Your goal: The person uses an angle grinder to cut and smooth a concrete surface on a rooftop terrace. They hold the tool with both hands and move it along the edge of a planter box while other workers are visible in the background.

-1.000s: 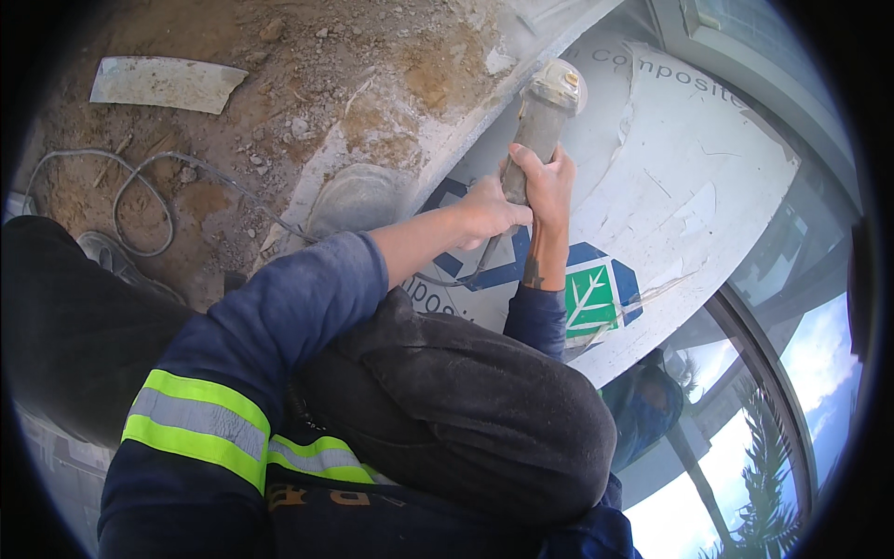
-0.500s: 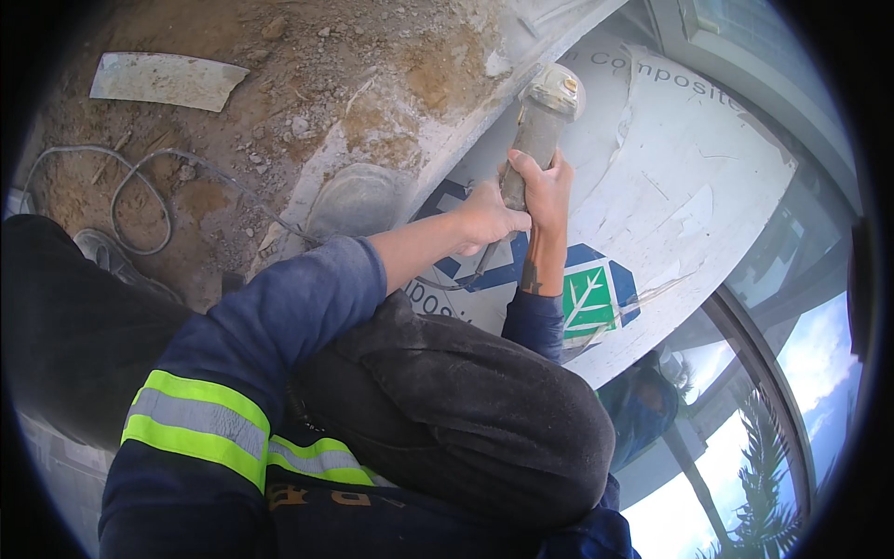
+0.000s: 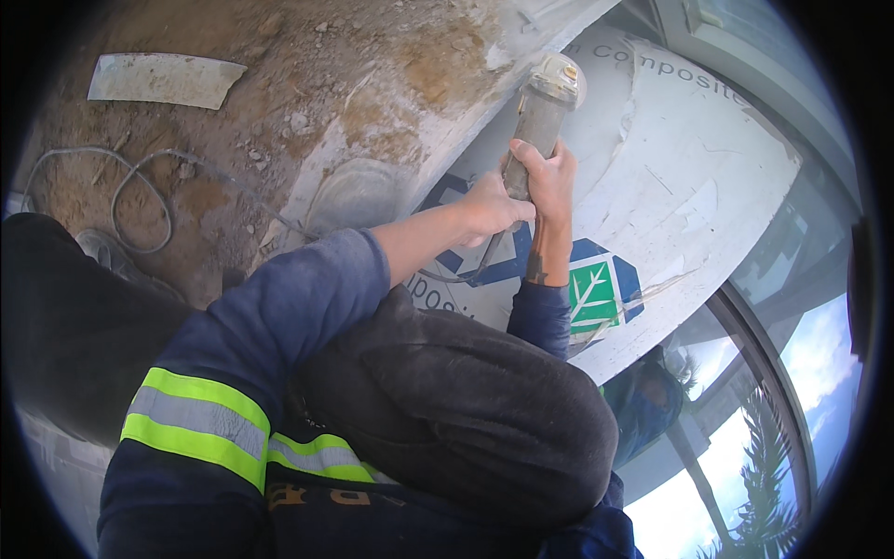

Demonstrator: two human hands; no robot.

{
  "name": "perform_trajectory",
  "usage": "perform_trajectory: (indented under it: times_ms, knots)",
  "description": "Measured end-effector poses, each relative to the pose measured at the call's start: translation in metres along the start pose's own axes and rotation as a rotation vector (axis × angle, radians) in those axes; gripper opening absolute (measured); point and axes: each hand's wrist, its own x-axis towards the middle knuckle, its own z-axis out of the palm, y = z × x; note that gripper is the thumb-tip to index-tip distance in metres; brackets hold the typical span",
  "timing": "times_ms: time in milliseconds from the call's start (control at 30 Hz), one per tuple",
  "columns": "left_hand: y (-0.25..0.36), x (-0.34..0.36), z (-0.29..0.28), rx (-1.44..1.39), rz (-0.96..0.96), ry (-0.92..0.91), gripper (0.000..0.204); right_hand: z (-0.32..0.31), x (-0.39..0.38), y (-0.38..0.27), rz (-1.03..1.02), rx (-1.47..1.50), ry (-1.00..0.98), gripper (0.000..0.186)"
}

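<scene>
A dusty grey power tool, apparently an angle grinder (image 3: 540,116), is held with its head and pale guard up against the edge of the concrete slab (image 3: 438,130). My right hand (image 3: 548,186) wraps round its body below the head, thumb across the top. My left hand (image 3: 489,210) is closed on the rear end, where a cord runs out downward; some of its fingers are hidden. Underneath lies a white board (image 3: 698,214) with blue and green printing and torn film. The tool's disc cannot be made out.
Dusty soil and rubble (image 3: 242,42) cover the upper left, with an off-white offcut (image 3: 158,79) and a looped grey cable (image 3: 168,214). My bent leg (image 3: 447,410) fills the lower middle. A glass pane in a metal frame (image 3: 773,354) reflects sky and palm leaves at the right.
The tool's head has risen slightly and shifted a little along the slab edge since half a second ago. Both my hands have shifted slightly with it, keeping their grip.
</scene>
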Motion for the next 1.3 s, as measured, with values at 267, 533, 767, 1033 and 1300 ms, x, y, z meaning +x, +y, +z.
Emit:
perform_trajectory:
  times_ms: [267, 533, 767, 1033, 1300]
  knots:
    - [0.0, 0.006, -0.005, -0.017, 0.006, -0.006, 0.052, 0.005, 0.003, -0.009, 0.019, 0.035, -0.031, 0.033]
    - [0.001, -0.019, 0.007, 0.0, -0.026, -0.002, 0.057, -0.003, -0.015, 0.001, 0.016, 0.003, -0.007, 0.033]
    - [-0.012, -0.012, 0.006, 0.002, -0.01, 0.021, 0.06, -0.002, -0.018, 0.006, -0.009, -0.002, 0.001, 0.034]
    - [-0.004, -0.008, 0.005, -0.035, 0.015, 0.015, 0.054, -0.005, -0.004, 0.005, -0.038, -0.072, -0.01, 0.034]
    - [0.003, -0.001, 0.0, -0.003, -0.049, 0.0, 0.053, 0.001, 0.0, -0.007, -0.003, -0.044, -0.029, 0.034]
